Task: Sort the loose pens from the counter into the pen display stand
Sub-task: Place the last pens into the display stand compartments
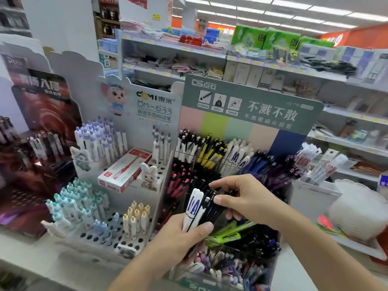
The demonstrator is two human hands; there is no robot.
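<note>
My left hand (180,234) grips a bundle of pens (199,208), white ones with blue letters and several black ones, held upright in front of the pen display stand (247,106). My right hand (241,198) reaches in from the right and pinches a black pen at the top of that bundle. The stand has a green header with tiered clear compartments holding black, yellow, white, blue and purple pens (220,154). Its lower front compartments hold green pens (228,233) and mixed pastel pens (222,267).
A white peg-hole pen stand (109,234) with white and teal pens stands to the left, with a red and white box (123,170) lying on it. Dark displays fill the far left. White packaged goods (357,208) sit at right. Store shelves run behind.
</note>
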